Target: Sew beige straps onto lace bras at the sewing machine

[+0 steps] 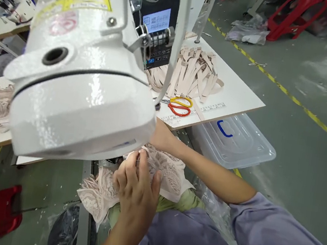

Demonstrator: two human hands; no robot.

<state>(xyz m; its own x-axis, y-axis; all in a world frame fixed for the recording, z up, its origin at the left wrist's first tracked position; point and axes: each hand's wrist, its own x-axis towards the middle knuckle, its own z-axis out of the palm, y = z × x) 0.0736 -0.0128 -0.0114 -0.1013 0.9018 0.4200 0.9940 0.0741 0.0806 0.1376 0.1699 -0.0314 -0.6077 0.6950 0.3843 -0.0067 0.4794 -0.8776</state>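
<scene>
We see the left hand point(137, 188) lying open, fingers flat on the pink lace piece point(171, 172). The lace sits in the lap, just below the counter point(237, 96) edge. The right hand point(159, 135) reaches under the sewing machine head point(78, 82) (mostly hidden, can't tell its grip). Scissors point(181, 105) lie on the counter beside the elastic strips point(193, 72).
</scene>
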